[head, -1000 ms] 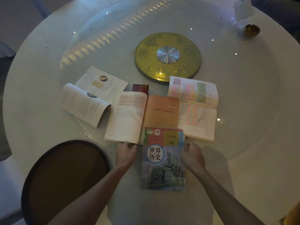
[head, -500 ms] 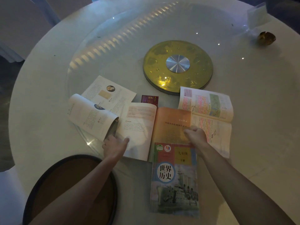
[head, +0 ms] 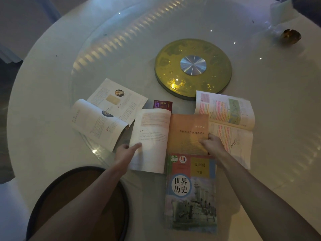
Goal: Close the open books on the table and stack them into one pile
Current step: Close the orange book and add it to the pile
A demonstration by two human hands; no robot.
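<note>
A dim, top-down view of a round white table point(head: 260, 119) with a glass turntable and a gold disc point(head: 193, 68) at its centre.

Progress, judged from the layout: one closed book point(head: 191, 193) with a ship on its cover lies at lower centre, nearest the viewer, and looks like the start of the pile. Three books are not yet closed. The middle open book point(head: 169, 136), white page left and orange page right, sits just above the closed one, its lower right corner tucked under or touching it. The left open book point(head: 107, 115) lies at centre left with one side curling upward. The right open book point(head: 229, 122), with coloured highlighting, lies at centre right, its top edge overlapping the gold disc.

The left hand point(head: 126, 153) rests at the left edge of the middle book, thumb spread across the white page, fingers apparently beneath. The right hand point(head: 211, 145) pinches the right edge of the orange page. This looks like the beginning of folding that book shut.

Room to move: the three open books crowd each other, edges overlapping or touching. A small dark red card point(head: 163, 106) peeks out above the middle book. A dark round chair seat point(head: 57, 197) fills the lower left. Bare tabletop lies to the right of the closed book.
</note>
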